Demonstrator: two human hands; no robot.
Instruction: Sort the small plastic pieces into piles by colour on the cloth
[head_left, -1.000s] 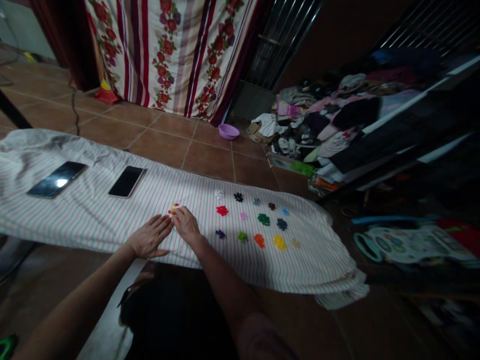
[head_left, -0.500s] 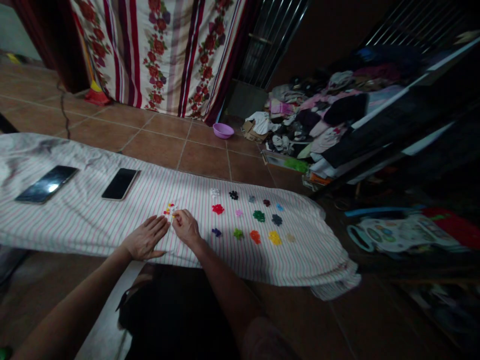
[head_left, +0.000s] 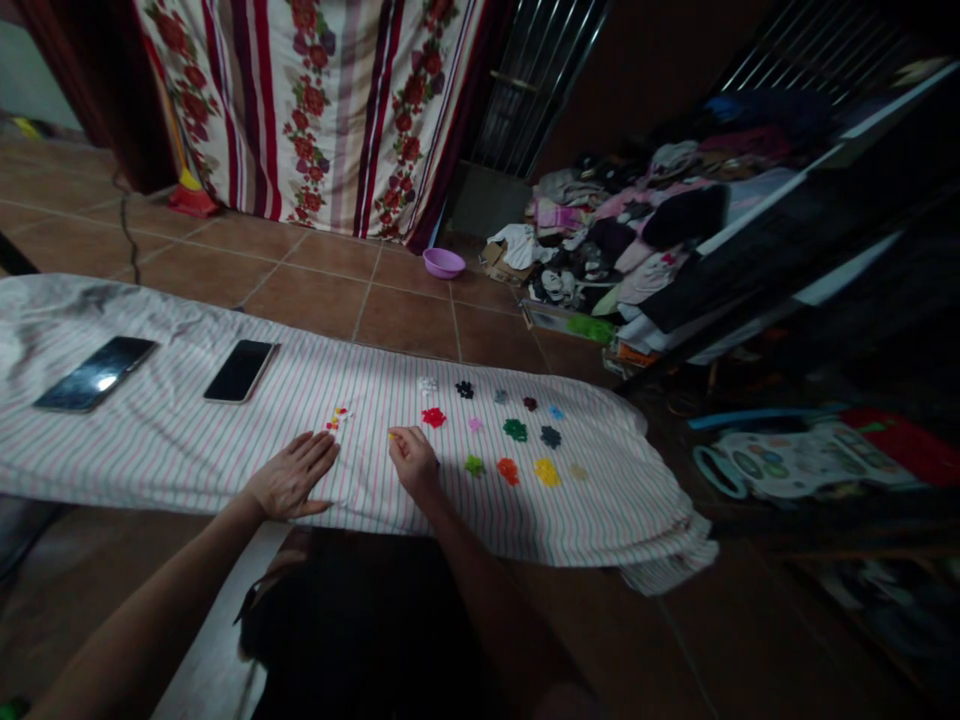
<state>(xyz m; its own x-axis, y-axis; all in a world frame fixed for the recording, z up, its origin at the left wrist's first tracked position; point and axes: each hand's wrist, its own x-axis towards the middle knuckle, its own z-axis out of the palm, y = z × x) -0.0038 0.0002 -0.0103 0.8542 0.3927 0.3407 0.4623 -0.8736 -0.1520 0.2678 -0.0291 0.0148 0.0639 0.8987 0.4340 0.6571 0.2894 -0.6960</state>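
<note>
The striped cloth (head_left: 187,440) covers the whole bench, and most of what lies on it looks already dealt with: over on the right sit little heaps of small pieces, each of one colour, among them a red heap (head_left: 433,417), a green heap (head_left: 514,430), an orange heap (head_left: 508,469) and a yellow heap (head_left: 546,471), set in rough rows and apart from one another. What seems left is small: a mixed cluster (head_left: 337,417) of only a few bright bits, just beyond the left hand (head_left: 291,477), which lies flat with fingers spread, holding nothing. The right hand (head_left: 412,459) is between that cluster and the heaps, fingers pinched on a tiny yellow piece (head_left: 391,435). By my reckoning, nearly done. Two phones (head_left: 239,370) lie untouched farther left.
</note>
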